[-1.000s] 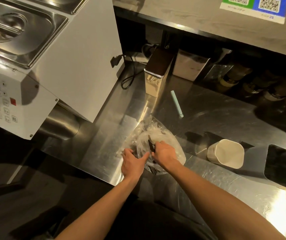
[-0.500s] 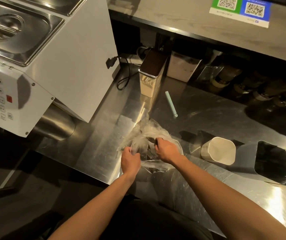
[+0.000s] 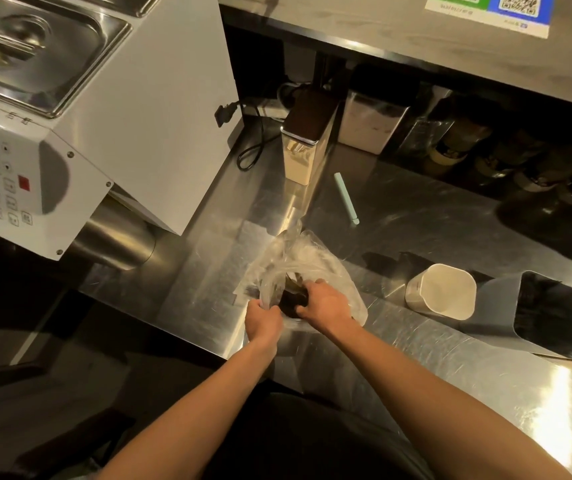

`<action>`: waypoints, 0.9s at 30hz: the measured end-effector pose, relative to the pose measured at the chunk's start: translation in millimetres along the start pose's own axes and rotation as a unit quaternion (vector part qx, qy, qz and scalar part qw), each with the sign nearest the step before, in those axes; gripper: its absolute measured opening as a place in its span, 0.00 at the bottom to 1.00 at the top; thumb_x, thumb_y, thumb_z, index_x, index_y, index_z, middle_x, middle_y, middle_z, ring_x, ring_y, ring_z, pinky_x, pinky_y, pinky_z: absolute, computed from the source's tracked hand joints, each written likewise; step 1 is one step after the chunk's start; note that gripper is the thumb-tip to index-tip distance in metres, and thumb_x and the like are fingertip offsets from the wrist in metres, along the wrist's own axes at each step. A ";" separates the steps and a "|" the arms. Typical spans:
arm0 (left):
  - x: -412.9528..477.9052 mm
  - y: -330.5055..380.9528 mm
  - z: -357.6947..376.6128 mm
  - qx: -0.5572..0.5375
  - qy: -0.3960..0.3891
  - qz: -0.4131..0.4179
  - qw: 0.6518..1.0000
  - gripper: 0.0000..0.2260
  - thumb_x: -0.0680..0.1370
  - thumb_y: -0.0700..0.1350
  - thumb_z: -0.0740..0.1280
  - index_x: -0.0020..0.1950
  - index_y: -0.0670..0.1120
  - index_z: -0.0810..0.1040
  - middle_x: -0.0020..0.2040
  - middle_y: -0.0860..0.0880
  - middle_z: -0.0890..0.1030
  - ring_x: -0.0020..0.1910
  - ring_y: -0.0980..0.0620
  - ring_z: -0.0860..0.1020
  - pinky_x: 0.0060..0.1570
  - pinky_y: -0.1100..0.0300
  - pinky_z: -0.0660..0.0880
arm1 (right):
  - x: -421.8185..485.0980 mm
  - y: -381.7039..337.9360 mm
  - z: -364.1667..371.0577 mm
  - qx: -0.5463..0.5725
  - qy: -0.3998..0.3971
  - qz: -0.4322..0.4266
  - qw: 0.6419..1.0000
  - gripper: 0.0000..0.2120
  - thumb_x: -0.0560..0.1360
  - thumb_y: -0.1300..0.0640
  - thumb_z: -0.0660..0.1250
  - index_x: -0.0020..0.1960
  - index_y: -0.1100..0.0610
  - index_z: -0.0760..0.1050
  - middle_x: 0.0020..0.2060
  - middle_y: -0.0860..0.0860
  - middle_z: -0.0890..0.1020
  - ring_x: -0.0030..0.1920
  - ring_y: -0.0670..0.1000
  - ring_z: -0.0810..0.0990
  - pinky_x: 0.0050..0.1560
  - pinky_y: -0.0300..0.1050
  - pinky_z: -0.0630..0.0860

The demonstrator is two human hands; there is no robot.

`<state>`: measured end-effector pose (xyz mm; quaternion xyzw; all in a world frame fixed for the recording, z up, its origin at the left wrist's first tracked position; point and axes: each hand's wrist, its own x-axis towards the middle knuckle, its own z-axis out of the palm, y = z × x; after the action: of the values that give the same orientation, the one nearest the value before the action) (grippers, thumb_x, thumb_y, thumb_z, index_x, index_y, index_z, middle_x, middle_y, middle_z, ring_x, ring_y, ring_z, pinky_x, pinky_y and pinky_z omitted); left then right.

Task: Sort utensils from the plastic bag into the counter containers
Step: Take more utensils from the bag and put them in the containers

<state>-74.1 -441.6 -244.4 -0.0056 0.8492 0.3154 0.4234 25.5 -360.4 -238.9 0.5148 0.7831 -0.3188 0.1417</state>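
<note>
A clear plastic bag (image 3: 307, 261) lies crumpled on the steel counter (image 3: 416, 230) near its front edge. My left hand (image 3: 263, 318) grips the bag's left edge. My right hand (image 3: 326, 303) is curled round a bundle of dark utensils (image 3: 291, 296) at the bag's mouth; their shapes are hard to make out. To the right stand a white container (image 3: 442, 291) and a dark grey container (image 3: 534, 313), both tipped toward me with open tops.
A white machine (image 3: 146, 109) with a keypad and steel lids fills the left. A pale green straw-like stick (image 3: 346, 198) lies on the counter behind the bag. A cream canister (image 3: 303, 157), a cable and jars sit under the upper shelf (image 3: 416, 32).
My right hand has closed lower round the dark utensils at the bag's mouth, and my left hand has shifted its grip on the bag's edge. The bag has bunched up taller.
</note>
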 end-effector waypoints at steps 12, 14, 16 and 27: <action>0.5 7.3 0.4 -0.124 0.004 -0.047 0.991 0.17 0.81 0.33 0.62 0.69 0.43 0.73 0.59 0.45 0.80 0.49 0.48 0.77 0.56 0.54 0.77 | 2.6 -7.7 9.3 -0.082 -0.003 -0.020 0.996 0.32 0.75 0.41 0.70 0.71 0.56 0.65 0.62 0.55 0.74 0.53 0.57 0.80 0.48 0.50 0.76; 2.4 7.0 -0.9 -0.125 -0.003 -0.046 0.991 0.16 0.81 0.35 0.65 0.68 0.43 0.74 0.58 0.44 0.81 0.50 0.47 0.80 0.58 0.51 0.79 | 4.9 -5.7 6.9 -0.085 -0.008 -0.021 0.996 0.28 0.75 0.43 0.69 0.69 0.55 0.68 0.60 0.54 0.77 0.54 0.57 0.80 0.47 0.48 0.74; 4.1 6.5 -1.8 -0.123 -0.013 -0.042 0.991 0.16 0.81 0.37 0.66 0.68 0.42 0.75 0.59 0.44 0.81 0.52 0.47 0.81 0.56 0.52 0.80 | 7.2 -4.5 1.0 -0.086 -0.018 -0.020 0.996 0.24 0.75 0.43 0.69 0.65 0.55 0.72 0.57 0.54 0.78 0.53 0.56 0.80 0.47 0.47 0.73; -1.2 12.6 -0.1 0.001 -0.039 0.063 0.997 0.13 0.81 0.39 0.63 0.65 0.48 0.71 0.54 0.51 0.77 0.50 0.50 0.76 0.49 0.56 0.71 | 11.2 -4.8 -28.1 -0.168 -0.035 -0.090 0.981 0.17 0.80 0.44 0.62 0.60 0.55 0.75 0.50 0.54 0.83 0.49 0.56 0.81 0.50 0.49 0.75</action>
<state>-76.8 -431.8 -236.8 0.0611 0.8309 0.3409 0.4355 19.3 -335.5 -222.1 0.3994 0.8634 -0.2119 0.2239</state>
